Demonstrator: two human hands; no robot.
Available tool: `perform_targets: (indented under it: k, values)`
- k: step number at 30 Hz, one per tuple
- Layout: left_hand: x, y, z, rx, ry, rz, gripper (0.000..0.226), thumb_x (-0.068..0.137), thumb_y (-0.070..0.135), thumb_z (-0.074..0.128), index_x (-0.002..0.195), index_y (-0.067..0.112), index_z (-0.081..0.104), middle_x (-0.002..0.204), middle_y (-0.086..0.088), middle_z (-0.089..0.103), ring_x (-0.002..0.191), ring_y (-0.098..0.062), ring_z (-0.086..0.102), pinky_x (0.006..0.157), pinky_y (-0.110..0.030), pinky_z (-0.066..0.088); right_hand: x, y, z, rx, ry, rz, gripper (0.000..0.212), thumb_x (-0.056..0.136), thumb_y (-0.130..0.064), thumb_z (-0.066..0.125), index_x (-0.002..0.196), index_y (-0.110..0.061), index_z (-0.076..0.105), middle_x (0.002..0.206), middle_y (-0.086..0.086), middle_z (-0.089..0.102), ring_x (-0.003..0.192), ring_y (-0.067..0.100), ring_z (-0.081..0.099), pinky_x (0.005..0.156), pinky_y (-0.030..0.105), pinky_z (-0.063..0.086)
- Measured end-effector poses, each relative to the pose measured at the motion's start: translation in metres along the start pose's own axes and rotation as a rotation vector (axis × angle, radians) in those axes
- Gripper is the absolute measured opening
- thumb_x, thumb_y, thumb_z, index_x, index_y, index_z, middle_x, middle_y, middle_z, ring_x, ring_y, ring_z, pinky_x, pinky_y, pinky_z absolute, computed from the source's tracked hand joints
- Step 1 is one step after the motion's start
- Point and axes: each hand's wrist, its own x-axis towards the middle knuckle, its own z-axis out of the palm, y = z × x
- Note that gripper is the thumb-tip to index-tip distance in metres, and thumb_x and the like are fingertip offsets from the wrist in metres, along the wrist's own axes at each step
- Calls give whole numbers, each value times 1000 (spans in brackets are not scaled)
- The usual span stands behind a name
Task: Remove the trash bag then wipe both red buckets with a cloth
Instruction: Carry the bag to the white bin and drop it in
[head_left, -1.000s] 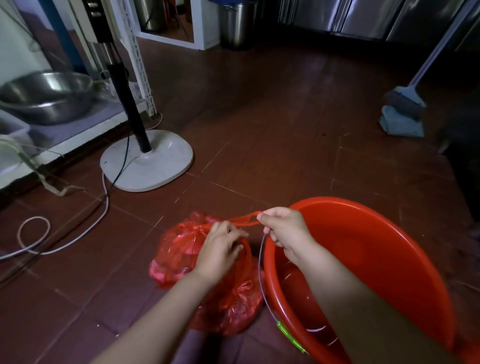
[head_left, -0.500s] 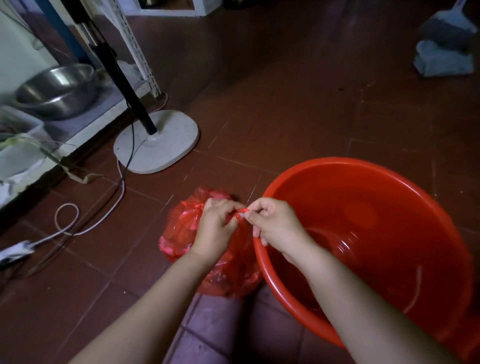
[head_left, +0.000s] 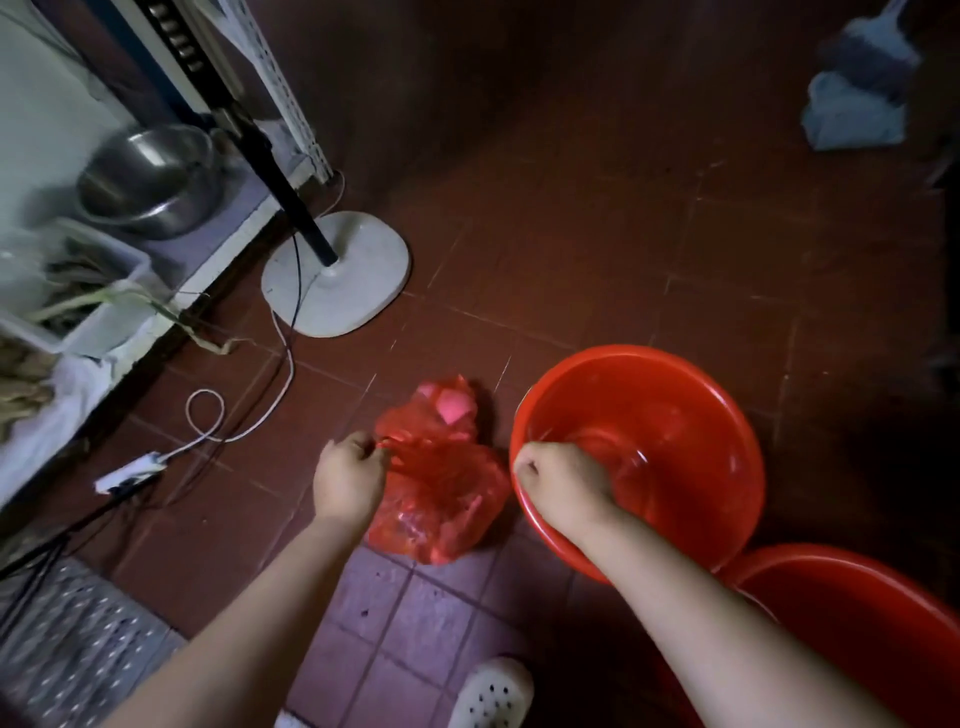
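- We see a translucent red trash bag (head_left: 439, 486) with a pink patch showing through near its top.
- We see two bright red buckets, the nearer one (head_left: 691, 384) glossy inside, the second (head_left: 852, 597) the same red at the lower right.
- The floor (head_left: 597, 249) is dark reddish-brown tile with pale grout lines; the tiles nearest us look purplish.
- The fan base (head_left: 358, 280) is off-white, its pole black.
- The bowl (head_left: 150, 182) is silver steel.
- The cord (head_left: 228, 426) is white.
- The cloth (head_left: 852, 119) far right is pale blue-grey.
- The slipper (head_left: 491, 693) is white, dotted with dark holes.
- The metal plate (head_left: 78, 639) is grey with a raised studded pattern.
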Motion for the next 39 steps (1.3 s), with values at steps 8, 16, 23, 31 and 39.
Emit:
perform_targets:
  k: [8, 16, 23, 31, 39]
  values:
    - [-45, 82, -172, 214, -142, 85, 8, 84, 9, 62, 85, 9, 70, 83, -16, 70, 92, -37, 58, 89, -34, 27, -83, -103, -166, -378, -163, -69, 24, 95, -21, 42, 107, -18, 63, 109, 10, 67, 102, 31, 63, 78, 34, 48]
    - [-78, 175, -318, 351, -212, 193, 11, 84, 17, 61, 89, 12, 69, 84, -15, 69, 96, -33, 52, 80, -35, 42, -156, -185, -299, -512, -171, -129, 21, 92, -15, 44, 104, -18, 62, 105, 7, 68, 96, 32, 65, 67, 32, 40]
    - [-83, 209, -364, 379, -109, 292, 8, 82, 14, 64, 83, 17, 72, 85, -7, 73, 91, -34, 60, 86, -31, 38, -152, -204, -342, -516, -116, -136, 24, 95, -20, 41, 106, -17, 61, 107, 9, 67, 99, 33, 63, 74, 36, 46]
    - [-26, 268, -399, 303, 17, 460, 4, 75, 12, 74, 71, 14, 73, 68, -8, 69, 79, -35, 58, 66, -34, 46, -102, -229, -388, -540, -42, -111, 26, 95, -26, 43, 108, -16, 63, 110, 9, 66, 102, 32, 63, 80, 36, 47]
    - [106, 337, -411, 158, -74, 724, 9, 79, 18, 67, 85, 19, 73, 80, -2, 68, 90, -21, 54, 76, -27, 39, 3, -276, -449, -575, 40, 49, 27, 96, -23, 39, 109, -16, 62, 109, 8, 67, 100, 30, 63, 76, 33, 48]
